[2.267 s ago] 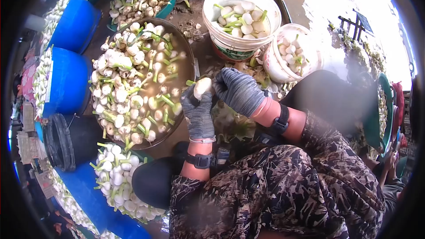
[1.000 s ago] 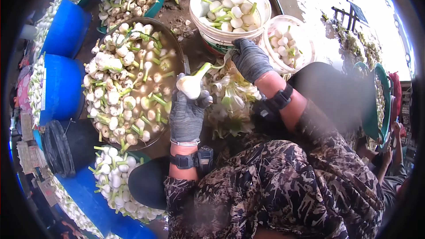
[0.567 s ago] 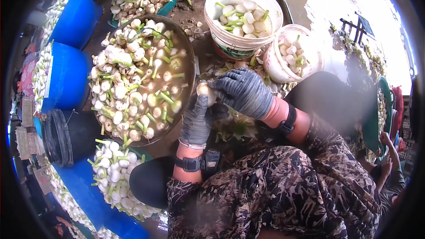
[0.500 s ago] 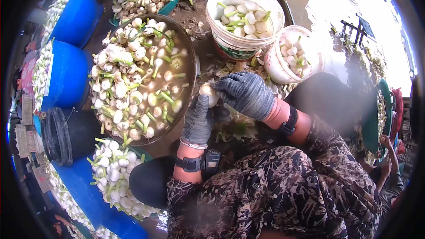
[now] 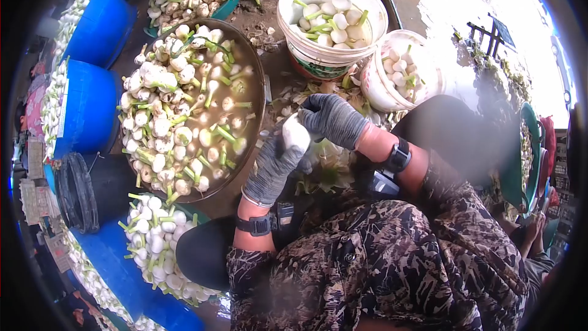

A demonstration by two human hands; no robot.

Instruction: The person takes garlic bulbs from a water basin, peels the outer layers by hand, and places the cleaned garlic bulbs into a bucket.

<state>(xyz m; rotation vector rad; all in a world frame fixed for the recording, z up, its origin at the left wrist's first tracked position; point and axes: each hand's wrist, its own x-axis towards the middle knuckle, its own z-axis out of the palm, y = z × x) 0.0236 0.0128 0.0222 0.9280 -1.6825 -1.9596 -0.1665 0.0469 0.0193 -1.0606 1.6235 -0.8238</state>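
Observation:
My left hand (image 5: 274, 164), in a grey knit glove, is wrapped round a white garlic bulb (image 5: 296, 133) from below. My gloved right hand (image 5: 337, 121) has its fingers closed at the bulb's upper end. Whether a loose layer of skin is pinched there is hidden by the fingers. To the left, a wide round basin (image 5: 266, 101) holds muddy water and many unpeeled garlic bulbs (image 5: 160, 125) with green stems. Beyond my hands, cleaner white bulbs (image 5: 339, 21) lie in a white bucket (image 5: 286, 18), and more sit in a smaller white pail (image 5: 432, 76).
Peeled skins (image 5: 331, 168) litter the ground beneath my hands. Blue tubs (image 5: 92, 107) and a black bucket (image 5: 113, 187) stand at the left. A heap of white bulbs (image 5: 160, 248) is beside my left knee. At the far right, another person's hand (image 5: 535, 230) shows near a green basin (image 5: 528, 159).
The bulb has been turned in my left hand, and more of its white side shows. My right hand has shifted slightly. The whole view has moved a little.

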